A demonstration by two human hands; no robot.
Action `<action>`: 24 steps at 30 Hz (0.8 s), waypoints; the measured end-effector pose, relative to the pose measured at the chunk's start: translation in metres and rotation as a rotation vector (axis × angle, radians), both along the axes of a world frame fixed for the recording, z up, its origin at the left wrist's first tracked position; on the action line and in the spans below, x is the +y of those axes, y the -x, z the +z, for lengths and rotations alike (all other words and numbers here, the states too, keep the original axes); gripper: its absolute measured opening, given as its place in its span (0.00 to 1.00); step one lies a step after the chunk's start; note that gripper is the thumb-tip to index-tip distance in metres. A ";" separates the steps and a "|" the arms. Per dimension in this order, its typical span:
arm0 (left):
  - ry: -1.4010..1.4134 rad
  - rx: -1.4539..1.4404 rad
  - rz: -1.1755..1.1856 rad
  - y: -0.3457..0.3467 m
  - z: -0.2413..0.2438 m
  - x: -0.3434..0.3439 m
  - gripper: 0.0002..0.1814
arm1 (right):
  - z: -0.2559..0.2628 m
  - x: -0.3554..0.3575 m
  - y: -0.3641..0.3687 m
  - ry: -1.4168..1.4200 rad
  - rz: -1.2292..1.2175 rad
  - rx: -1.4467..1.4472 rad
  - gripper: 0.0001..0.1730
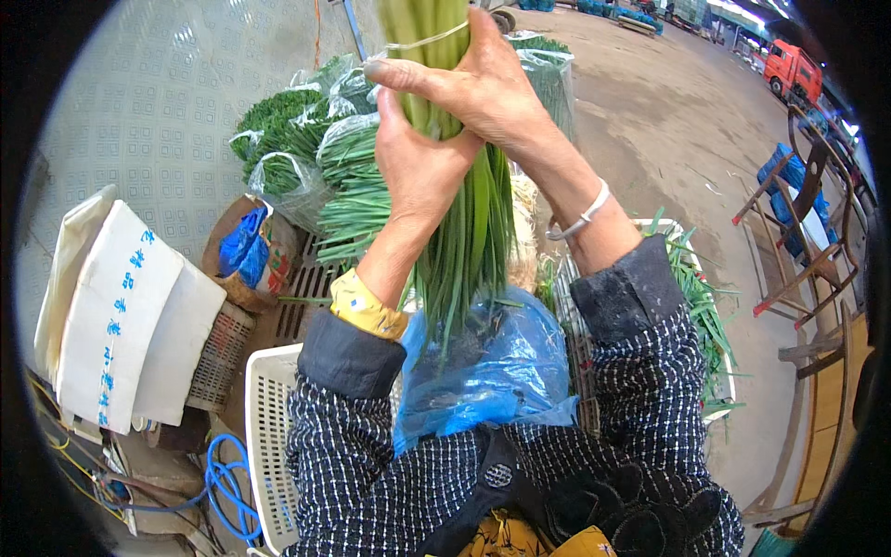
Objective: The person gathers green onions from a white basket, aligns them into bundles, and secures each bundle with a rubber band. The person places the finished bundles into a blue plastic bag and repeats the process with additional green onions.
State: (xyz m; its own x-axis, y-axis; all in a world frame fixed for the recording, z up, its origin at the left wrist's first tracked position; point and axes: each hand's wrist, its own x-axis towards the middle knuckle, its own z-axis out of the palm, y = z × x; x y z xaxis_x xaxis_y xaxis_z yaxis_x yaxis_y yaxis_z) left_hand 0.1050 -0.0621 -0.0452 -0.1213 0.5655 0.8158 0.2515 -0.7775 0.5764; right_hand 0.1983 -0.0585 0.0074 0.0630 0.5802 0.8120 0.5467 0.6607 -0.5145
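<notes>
Both of my hands are wrapped around a bundle of long green leafy vegetables [473,230], perhaps garlic chives. Its pale stems point up past the top edge of the view, and the leaves hang down. A thin pale band [431,36] circles the stems just above my fingers. My right hand [491,87], with a pale bangle at the wrist, grips higher on the stems. Just below it, my left hand [424,163] closes around the same bundle. Beneath the leaf tips, a blue plastic sheet [501,369] covers my lap.
Bagged green bunches [299,132] stand ahead on the left. A white plastic crate [270,432] is at my left, another crate [727,379] with loose leaves at my right. White foam boards [118,313] bearing writing, a blue hose [230,487], a chair frame [800,230] and a red truck [793,73] surround me.
</notes>
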 end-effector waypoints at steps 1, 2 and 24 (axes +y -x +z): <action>0.036 0.086 0.074 0.000 0.002 -0.002 0.48 | 0.011 -0.025 0.002 0.046 0.285 0.147 0.27; -0.014 0.173 0.072 0.003 0.002 0.005 0.49 | 0.010 -0.027 0.004 0.028 0.403 0.256 0.25; 0.566 -0.215 -0.847 0.043 -0.037 0.014 0.24 | -0.027 0.021 -0.023 0.352 0.743 0.109 0.39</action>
State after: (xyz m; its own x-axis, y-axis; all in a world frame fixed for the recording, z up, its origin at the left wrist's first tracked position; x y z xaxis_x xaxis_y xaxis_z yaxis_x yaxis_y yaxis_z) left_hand 0.0616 -0.0483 -0.0825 0.3821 0.8266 0.4131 -0.4022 -0.2537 0.8797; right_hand 0.2214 -0.0376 -0.0192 -0.3696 0.7207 0.5865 -0.0339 0.6203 -0.7836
